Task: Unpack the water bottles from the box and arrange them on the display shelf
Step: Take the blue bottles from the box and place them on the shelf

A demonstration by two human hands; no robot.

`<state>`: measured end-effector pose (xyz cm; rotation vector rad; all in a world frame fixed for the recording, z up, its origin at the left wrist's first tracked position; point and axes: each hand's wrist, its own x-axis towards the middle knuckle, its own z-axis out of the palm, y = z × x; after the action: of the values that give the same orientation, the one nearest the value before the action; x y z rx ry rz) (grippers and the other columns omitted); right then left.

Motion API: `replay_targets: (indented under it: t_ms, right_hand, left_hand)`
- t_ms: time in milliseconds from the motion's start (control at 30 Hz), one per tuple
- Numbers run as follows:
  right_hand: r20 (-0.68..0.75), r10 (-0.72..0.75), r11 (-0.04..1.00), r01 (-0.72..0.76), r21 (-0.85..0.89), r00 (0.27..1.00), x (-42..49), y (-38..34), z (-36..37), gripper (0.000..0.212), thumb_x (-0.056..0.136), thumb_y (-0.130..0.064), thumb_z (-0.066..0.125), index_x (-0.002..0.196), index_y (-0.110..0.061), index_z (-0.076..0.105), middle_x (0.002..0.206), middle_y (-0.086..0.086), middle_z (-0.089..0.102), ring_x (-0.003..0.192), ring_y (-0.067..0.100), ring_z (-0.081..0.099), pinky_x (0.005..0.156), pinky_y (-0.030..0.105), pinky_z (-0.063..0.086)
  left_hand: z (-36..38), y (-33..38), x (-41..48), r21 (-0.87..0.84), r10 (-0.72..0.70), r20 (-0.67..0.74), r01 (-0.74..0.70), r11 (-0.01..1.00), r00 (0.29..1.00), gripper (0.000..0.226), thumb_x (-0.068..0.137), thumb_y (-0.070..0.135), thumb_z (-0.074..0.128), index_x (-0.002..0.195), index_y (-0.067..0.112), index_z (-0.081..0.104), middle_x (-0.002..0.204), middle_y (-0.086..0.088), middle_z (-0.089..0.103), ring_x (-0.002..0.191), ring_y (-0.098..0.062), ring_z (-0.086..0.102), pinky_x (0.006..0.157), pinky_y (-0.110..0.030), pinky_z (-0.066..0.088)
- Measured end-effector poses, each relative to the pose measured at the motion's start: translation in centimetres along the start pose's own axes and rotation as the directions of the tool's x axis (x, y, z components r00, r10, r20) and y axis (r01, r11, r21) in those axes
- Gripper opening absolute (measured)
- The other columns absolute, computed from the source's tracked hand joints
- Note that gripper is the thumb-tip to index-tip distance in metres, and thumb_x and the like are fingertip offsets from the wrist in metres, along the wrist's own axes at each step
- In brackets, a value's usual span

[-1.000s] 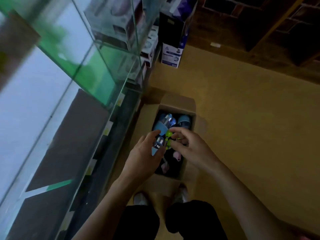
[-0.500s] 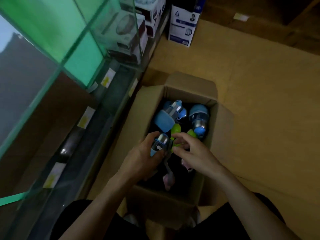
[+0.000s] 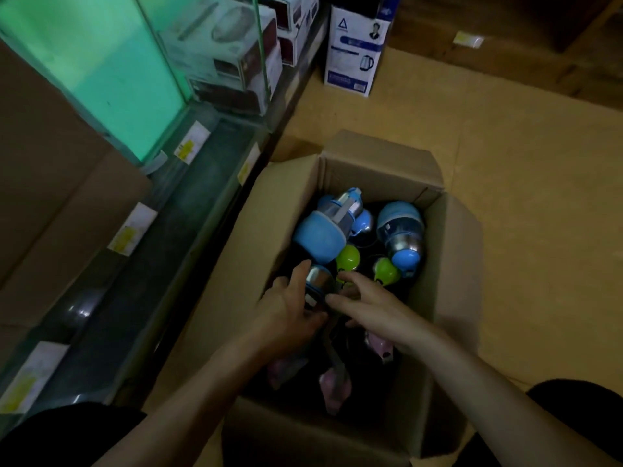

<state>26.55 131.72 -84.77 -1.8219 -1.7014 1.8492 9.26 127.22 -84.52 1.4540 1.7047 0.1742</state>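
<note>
An open cardboard box (image 3: 451, 298) stands on the floor in front of me. Inside lie several water bottles: blue ones (image 3: 323, 237) at the far end, green-capped ones (image 3: 349, 259) in the middle, pink ones (image 3: 332, 382) near me. My left hand (image 3: 286, 308) grips a steel-and-blue bottle (image 3: 318, 281) inside the box. My right hand (image 3: 374, 306) reaches in beside it, fingers spread over the same bottle and a green cap. The glass display shelf (image 3: 188, 210) runs along the left.
Yellow price tags (image 3: 129, 230) line the shelf edge. Boxed appliances (image 3: 232, 59) sit on the shelf at the back, and a white kettle box (image 3: 354, 52) stands on the floor beyond. Bare tan floor (image 3: 539, 197) lies to the right. My knees flank the box.
My view has dropped closer to the box. Both hands have stayed on the bottles in the middle of the box, and the right hand's fingers have spread more.
</note>
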Motion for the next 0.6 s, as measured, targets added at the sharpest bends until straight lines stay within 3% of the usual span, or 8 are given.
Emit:
replay_targets:
  t_ms: [100, 233, 333, 400, 533, 600]
  right_hand:
    - [0.007, 0.019, 0.998, -0.019, 0.055, 1.0, -0.2, -0.3, 0.3, 0.035, 0.098, -0.033, 0.066, 0.125, -0.037, 0.043, 0.104, -0.01, 0.058, 0.11, 0.017, 0.063, 0.099, 0.047, 0.057]
    - [0.032, 0.035, 0.996, -0.037, 0.077, 0.999, -0.8, -0.4, 1.3, 0.013, 0.099, -0.029, 0.064, 0.102, -0.036, 0.054, 0.099, -0.007, 0.065, 0.104, 0.02, 0.067, 0.095, 0.046, 0.057]
    - [0.043, 0.024, 0.993, -0.029, 0.118, 0.999, -0.8, 0.0, 2.1, 0.017, 0.098, -0.031, 0.067, 0.113, -0.037, 0.062, 0.104, -0.007, 0.071, 0.099, 0.012, 0.07, 0.089, 0.035, 0.059]
    - [0.035, 0.012, 0.99, -0.017, 0.139, 0.999, -0.8, 0.0, 2.3, 0.012, 0.098, -0.029, 0.068, 0.102, -0.04, 0.065, 0.102, -0.011, 0.073, 0.096, 0.006, 0.07, 0.087, 0.026, 0.057]
    - [-0.01, 0.027, 0.977, -0.024, 0.214, 1.0, -0.5, 0.5, 3.0, 0.014, 0.085, -0.046, 0.075, 0.095, -0.053, 0.068, 0.106, -0.013, 0.076, 0.105, 0.011, 0.07, 0.1, 0.041, 0.055]
    - [-0.029, 0.018, 0.965, -0.01, 0.261, 0.999, -0.2, 1.1, 3.5, 0.031, 0.077, -0.051, 0.077, 0.106, -0.054, 0.066, 0.109, -0.014, 0.075, 0.108, 0.012, 0.07, 0.102, 0.044, 0.054]
  left_hand:
    - [0.6, 0.0, 0.2, 0.028, -0.049, 0.025, 0.049, 0.998, 0.998, 0.095, 0.091, 0.051, 0.064, 0.161, 0.027, 0.004, 0.146, -0.022, 0.042, 0.132, -0.039, 0.047, 0.107, -0.044, 0.042]
    - [1.2, -0.1, 0.5, 0.059, -0.056, 0.019, 0.055, 0.997, 0.998, 0.096, 0.092, 0.04, 0.063, 0.161, 0.023, -0.003, 0.145, -0.022, 0.042, 0.13, -0.042, 0.047, 0.104, -0.042, 0.039]
    - [1.5, -0.4, 0.7, 0.104, -0.025, 0.015, 0.024, 0.994, 1.0, 0.1, 0.09, 0.032, 0.067, 0.161, 0.025, -0.004, 0.141, -0.02, 0.042, 0.126, -0.041, 0.049, 0.102, -0.042, 0.04]
    - [1.6, -0.5, 0.7, 0.173, 0.033, -0.002, -0.032, 0.984, 0.999, 0.102, 0.088, 0.033, 0.069, 0.161, 0.027, -0.002, 0.139, -0.018, 0.042, 0.122, -0.039, 0.05, 0.101, -0.04, 0.04]
    - [1.3, -0.6, 1.0, 0.186, 0.077, -0.003, -0.075, 0.98, 0.997, 0.106, 0.084, 0.039, 0.072, 0.161, 0.032, -0.001, 0.137, -0.015, 0.039, 0.122, -0.038, 0.047, 0.1, -0.037, 0.038]
    - [1.3, -0.6, 1.0, 0.172, 0.09, -0.013, -0.087, 0.981, 0.996, 0.108, 0.084, 0.04, 0.073, 0.161, 0.034, -0.001, 0.135, -0.014, 0.038, 0.124, -0.036, 0.046, 0.101, -0.037, 0.038]
